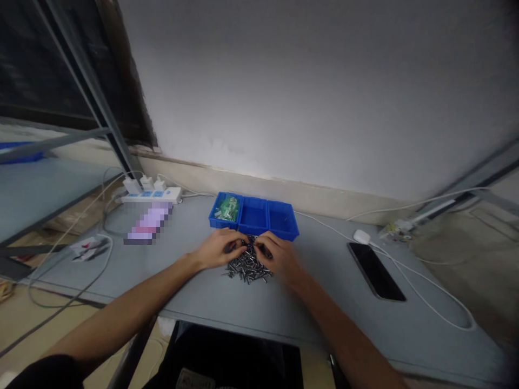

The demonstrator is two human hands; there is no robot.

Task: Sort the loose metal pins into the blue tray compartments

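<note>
I'm watching my left hand [219,249] and right hand [281,259] curving over a heap of metal screws [248,268] near the front of the counter [324,292] — the fingers [239,244] are bunched at its top, but I can't tell what they're pinching. Just beyond, a blue three-compartment bin [253,217] is sitting at the back edge — green-bagged parts [226,208] are filling its left compartment — and a phone [375,270] is lying toward the right edge.

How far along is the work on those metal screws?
Early, it seems. Done: a green packet sits in the left compartment of the blue tray. In hand: left hand and right hand work at the pile of metal screws. Left: that pile lies on the bench; the tray's other two compartments show nothing.
</note>
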